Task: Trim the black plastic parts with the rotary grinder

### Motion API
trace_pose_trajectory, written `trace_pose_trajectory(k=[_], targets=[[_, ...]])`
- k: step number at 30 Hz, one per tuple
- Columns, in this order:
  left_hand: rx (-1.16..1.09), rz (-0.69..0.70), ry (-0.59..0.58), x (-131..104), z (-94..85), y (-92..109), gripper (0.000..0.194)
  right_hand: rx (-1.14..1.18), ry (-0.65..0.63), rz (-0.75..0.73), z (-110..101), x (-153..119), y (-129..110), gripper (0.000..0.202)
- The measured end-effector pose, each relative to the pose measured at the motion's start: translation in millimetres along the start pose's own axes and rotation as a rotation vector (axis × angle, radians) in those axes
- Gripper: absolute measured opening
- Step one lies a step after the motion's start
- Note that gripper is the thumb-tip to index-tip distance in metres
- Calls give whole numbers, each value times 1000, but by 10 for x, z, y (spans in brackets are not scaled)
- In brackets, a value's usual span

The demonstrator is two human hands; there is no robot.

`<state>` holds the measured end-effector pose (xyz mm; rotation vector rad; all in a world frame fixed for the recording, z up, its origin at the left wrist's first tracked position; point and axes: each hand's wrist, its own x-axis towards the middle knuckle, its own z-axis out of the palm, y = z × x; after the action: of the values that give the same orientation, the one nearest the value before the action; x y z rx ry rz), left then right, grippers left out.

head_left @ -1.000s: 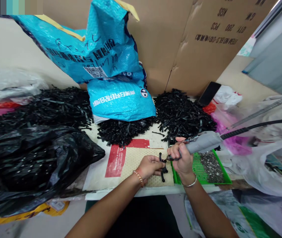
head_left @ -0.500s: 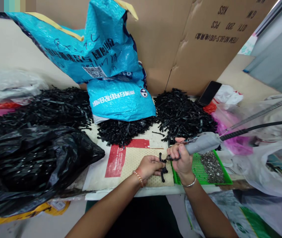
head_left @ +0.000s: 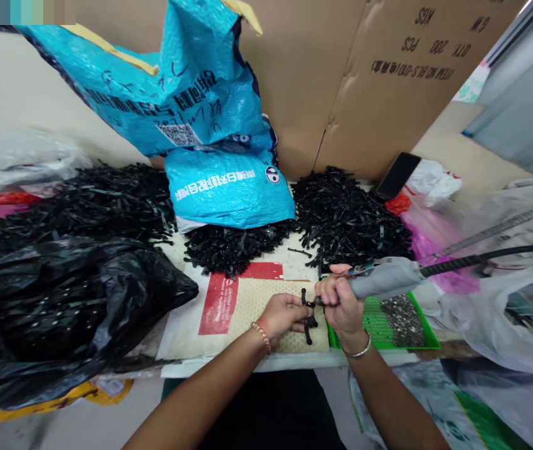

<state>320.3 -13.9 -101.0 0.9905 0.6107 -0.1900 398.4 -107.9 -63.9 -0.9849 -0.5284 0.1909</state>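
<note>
The left hand [head_left: 285, 317] has its grip closed on a black plastic part [head_left: 310, 320] above the bench mat [head_left: 252, 306]; the right hand's [head_left: 345, 306] grip wraps a gray power screwdriver [head_left: 383, 278], its tip at the part. Just right sits the green tray [head_left: 373, 325]; beyond, black piles [head_left: 350, 219] edge the mat.

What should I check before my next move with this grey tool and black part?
1. Black part held in left hand: ok.
2. Grey tool gripped in right hand: ok.
3. Tool tip close to the part: ok.
4. Tip seated exactly: cannot tell, too small.
5. Metal bits lying in green tray: ok.
6. Black cable clear of both hands: ok.
</note>
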Motion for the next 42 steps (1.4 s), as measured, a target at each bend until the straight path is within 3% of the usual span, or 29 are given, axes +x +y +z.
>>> trace_pose_trajectory(k=[14, 25, 35, 42], targets=[[-4, -19, 5, -12, 10, 29, 33, -46, 32, -8, 25, 29, -40, 20], [-8, -34, 10, -16, 20, 38, 20, -15, 3, -18, 10, -2, -11, 16], [-1, -43, 24, -30, 23, 52, 14, -12, -57, -46, -4, -15, 7, 13], [-1, -58, 35, -18, 32, 67, 21, 8, -156, 17, -22, 11, 27, 10]])
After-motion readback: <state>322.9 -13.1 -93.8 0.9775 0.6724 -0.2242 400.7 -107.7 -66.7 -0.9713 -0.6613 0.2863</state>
